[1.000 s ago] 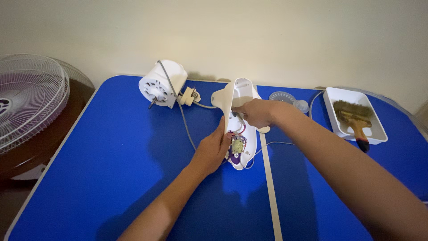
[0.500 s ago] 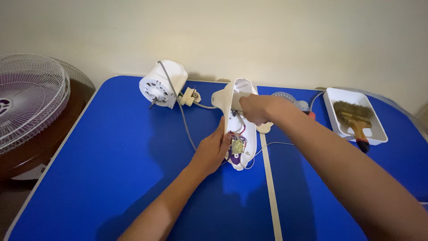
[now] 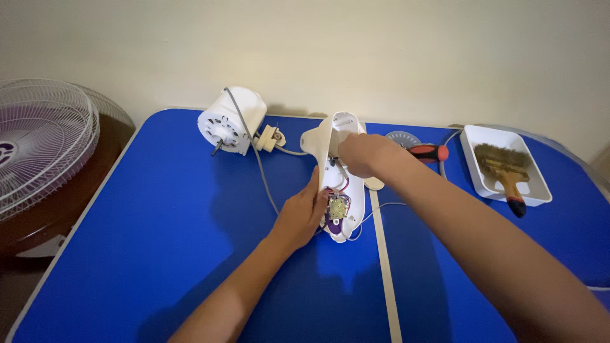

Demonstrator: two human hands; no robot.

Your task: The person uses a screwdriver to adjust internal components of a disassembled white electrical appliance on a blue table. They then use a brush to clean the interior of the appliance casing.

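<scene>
Two bare hands are seen at a white fan housing point(image 3: 346, 190) that lies opened near the middle of a blue worktop point(image 3: 159, 241). The left hand point(image 3: 302, 213) is laid against the housing's left edge, its fingers point(image 3: 316, 190) pressed together along the rim. The right hand point(image 3: 362, 154) is closed over the housing's upper part, fingers curled inward; what is pinched beneath them cannot be told. Inside the housing, a small circuit board point(image 3: 337, 208) and coloured wires point(image 3: 337, 185) are exposed. A beige cover piece point(image 3: 316, 143) is tilted up at the housing's top left. A white motor unit point(image 3: 230, 121) is set at the far edge of the worktop, well apart from the hands, and is joined to the housing by a grey cable point(image 3: 264, 178). A red-and-black screwdriver handle point(image 3: 429, 152) is noted just beyond the right hand. A white tray point(image 3: 478, 178) holding a brush point(image 3: 502, 168) is placed at the right. A fan grille point(image 3: 38, 143) is observed off the worktop's left side.
</scene>
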